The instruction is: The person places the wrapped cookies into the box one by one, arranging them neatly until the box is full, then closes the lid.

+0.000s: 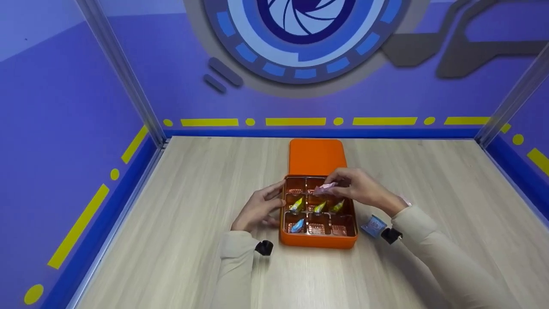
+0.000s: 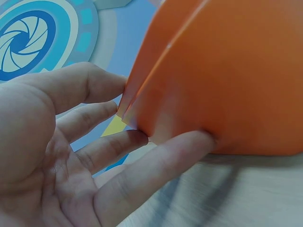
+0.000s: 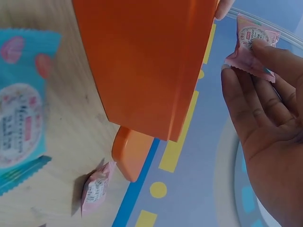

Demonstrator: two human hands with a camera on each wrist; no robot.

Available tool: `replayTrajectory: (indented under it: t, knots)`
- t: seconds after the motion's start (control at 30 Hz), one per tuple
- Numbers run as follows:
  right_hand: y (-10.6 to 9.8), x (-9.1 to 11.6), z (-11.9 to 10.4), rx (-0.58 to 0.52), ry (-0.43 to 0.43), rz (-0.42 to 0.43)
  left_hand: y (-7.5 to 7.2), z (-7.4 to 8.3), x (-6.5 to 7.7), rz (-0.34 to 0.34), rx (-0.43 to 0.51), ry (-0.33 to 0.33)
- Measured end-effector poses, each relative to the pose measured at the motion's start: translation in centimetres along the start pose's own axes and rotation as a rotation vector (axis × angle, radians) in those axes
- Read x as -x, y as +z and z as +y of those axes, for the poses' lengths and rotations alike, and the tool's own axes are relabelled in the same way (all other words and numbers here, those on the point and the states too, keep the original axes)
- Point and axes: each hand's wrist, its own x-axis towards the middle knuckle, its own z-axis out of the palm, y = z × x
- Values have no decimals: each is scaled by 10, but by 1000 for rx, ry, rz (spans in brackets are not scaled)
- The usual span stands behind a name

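An orange box [image 1: 318, 242] with a clear divided insert stands on the table. Yellow-wrapped candies [image 1: 297, 205] lie across its middle row, and a blue-wrapped candy [image 1: 297, 225] sits in the front left compartment. Against the box's left side rest the fairly straight fingers of my left hand [image 1: 257, 207]; the left wrist view shows the fingertips touching the orange wall [image 2: 227, 85]. Over the back row, my right hand [image 1: 355, 185] pinches a pink-wrapped candy [image 3: 253, 38] between thumb and fingers. That hand hides the back right compartment in the head view.
Directly behind the box lies its orange lid [image 1: 317, 156]. To the right, a blue-wrapped candy [image 1: 374, 225] lies on the table near my right wrist. Another pink-wrapped candy [image 3: 97, 189] is on the table, mostly hidden by the right wrist in the head view.
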Motion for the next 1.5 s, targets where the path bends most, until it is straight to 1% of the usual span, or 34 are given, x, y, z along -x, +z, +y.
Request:
replayTrajectory:
  t: [0.2, 0.47, 0.63, 0.73, 0.9, 1.07, 1.13, 1.3, 1.4, 1.5]
  knots:
    - [2, -14, 0, -5, -9, -4, 0, 0, -2, -8, 4, 11]
    - [5, -31, -5, -21, -22, -28, 1, -1, -1, -6, 33, -4]
    - [8, -43, -9, 26, -35, -39, 1, 0, 1, 3, 48, -9]
    - [11, -48, -11, 62, -25, -51, -1, -1, 2, 11, 45, -14]
    - [15, -56, -14, 106, -2, -72, -3, -2, 4, 3, 28, -7]
    - [19, -63, -16, 148, -4, -88, -3, -2, 4, 0, 13, 3]
    - [20, -65, -16, 169, -22, -93, -3, -2, 4, -5, 13, 7]
    - [23, -69, -17, 178, -47, -113, -3, -2, 2, -14, 10, 13]
    - [23, -71, -18, 172, -25, -131, -2, -1, 1, -13, -8, 14]
    - [24, -73, -18, 190, -23, -146, -2, -1, 0, -12, -22, 13]
